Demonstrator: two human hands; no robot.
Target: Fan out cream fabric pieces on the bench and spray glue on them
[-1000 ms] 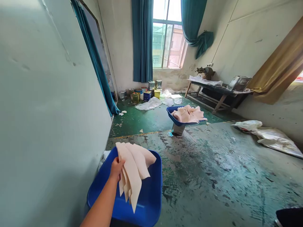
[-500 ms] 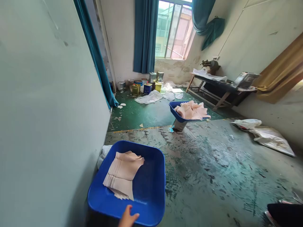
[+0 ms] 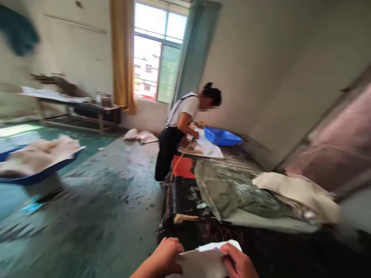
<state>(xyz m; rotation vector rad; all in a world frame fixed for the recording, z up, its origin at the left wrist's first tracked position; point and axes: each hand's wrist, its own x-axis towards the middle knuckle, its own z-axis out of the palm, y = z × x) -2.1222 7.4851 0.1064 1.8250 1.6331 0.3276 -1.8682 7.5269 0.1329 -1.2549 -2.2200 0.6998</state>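
Note:
Both of my hands show at the bottom edge, close together. My left hand and my right hand each pinch a side of a pale flat sheet, held just in front of a dark worktable. On that table lie a grey-green cloth and a stack of cream sheets. The picture is smeared by motion.
Another person bends over the far end of the worktable, beside a blue tub. A blue tub of pale pieces stands at the left on the worn green floor. A bench stands by the window.
The view has swung right, from the blue tub by the wall to the worktable. My left hand let go of the stack in the tub; both hands now hold a pale sheet.

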